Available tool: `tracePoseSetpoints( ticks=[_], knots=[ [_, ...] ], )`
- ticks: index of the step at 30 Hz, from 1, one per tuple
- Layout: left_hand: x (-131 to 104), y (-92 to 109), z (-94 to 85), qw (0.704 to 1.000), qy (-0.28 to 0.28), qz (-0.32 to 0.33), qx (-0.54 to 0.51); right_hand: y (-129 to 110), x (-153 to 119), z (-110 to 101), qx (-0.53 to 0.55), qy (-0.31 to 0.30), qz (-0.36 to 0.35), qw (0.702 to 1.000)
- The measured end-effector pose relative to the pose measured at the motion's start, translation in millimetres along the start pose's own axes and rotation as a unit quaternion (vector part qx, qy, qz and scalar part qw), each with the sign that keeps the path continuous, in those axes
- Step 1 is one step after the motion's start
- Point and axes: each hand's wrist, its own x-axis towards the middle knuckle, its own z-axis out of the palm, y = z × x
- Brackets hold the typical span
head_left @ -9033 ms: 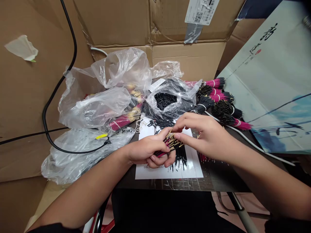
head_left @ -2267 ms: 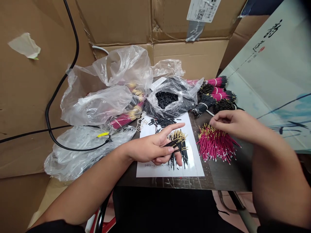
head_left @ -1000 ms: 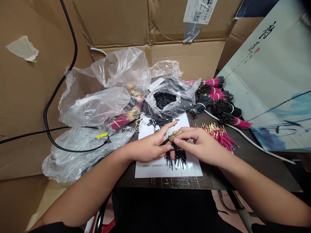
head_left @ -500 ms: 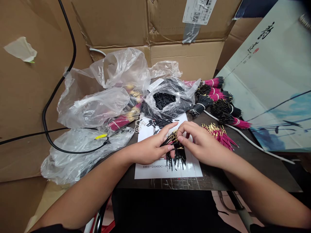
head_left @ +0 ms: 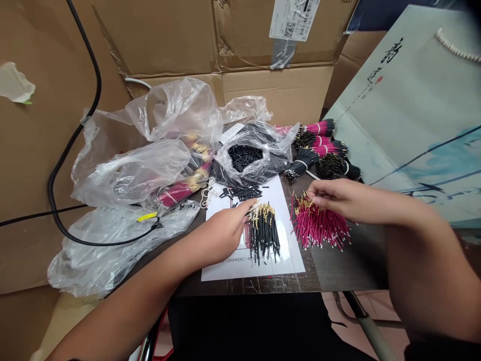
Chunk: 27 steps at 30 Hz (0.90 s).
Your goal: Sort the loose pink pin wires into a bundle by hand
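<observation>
A pile of black wires with gold tips (head_left: 265, 233) lies on a white printed sheet (head_left: 289, 255). My left hand (head_left: 229, 228) is at the left edge of that pile, its thumb stretched toward the upper left of the wires; its other fingers are mostly hidden, and what it holds cannot be made out. To the right is a heap of pink wires with gold tips (head_left: 321, 225). Over the top of this heap my right hand (head_left: 323, 193) is closed in a pinch at the gold ends. Short black sleeves (head_left: 244, 193) are scattered near the sheet's upper edge.
Behind the sheet stands an open plastic bag of black sleeves (head_left: 245, 158). Tied wire bundles (head_left: 325, 148) lie at the back right beside a pale paper bag (head_left: 424, 100). Clear plastic bags (head_left: 150, 165) and a black cable (head_left: 56, 180) occupy the left, with cardboard (head_left: 278, 93) behind.
My right hand has moved right, from the black wires to the pink heap. My left hand stays beside the black wires, now more uncovered. The camera view has shifted slightly right.
</observation>
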Motion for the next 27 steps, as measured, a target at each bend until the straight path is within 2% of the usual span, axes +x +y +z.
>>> tracePoseSetpoints(
  ticks=[3, 6, 9, 12, 16, 19, 23, 27],
  knots=[
    [-6, 6, 1.7, 0.997, 0.009, -0.01, 0.071, 0, 15, 10, -0.048, 0.016, -0.005, 0.999],
    [-10, 14, 2.5, 0.988, 0.013, -0.031, 0.15, -8, 26, 24, -0.108, 0.094, -0.019, 0.989],
    [-11, 20, 5.3, 0.972, 0.021, -0.065, 0.225, -19, 25, 37, -0.169, 0.145, -0.095, 0.97],
    [-10, 23, 13.9, 0.962, 0.03, -0.087, 0.256, -25, 17, 50, -0.214, 0.132, -0.174, 0.952],
    [-9, 25, 31.8, 0.958, 0.052, -0.125, 0.253, -20, 10, 65, -0.25, 0.139, -0.2, 0.937],
    [-11, 28, 42.0, 0.958, 0.106, -0.142, 0.227, -12, 8, 70, -0.271, 0.154, -0.211, 0.926],
    [-20, 30, 45.8, 0.955, 0.172, -0.129, 0.204, -5, 4, 70, -0.267, 0.159, -0.223, 0.924],
    [-32, 27, 44.0, 0.966, 0.179, -0.108, 0.151, -1, 0, 68, -0.245, 0.154, -0.23, 0.929]
  ],
)
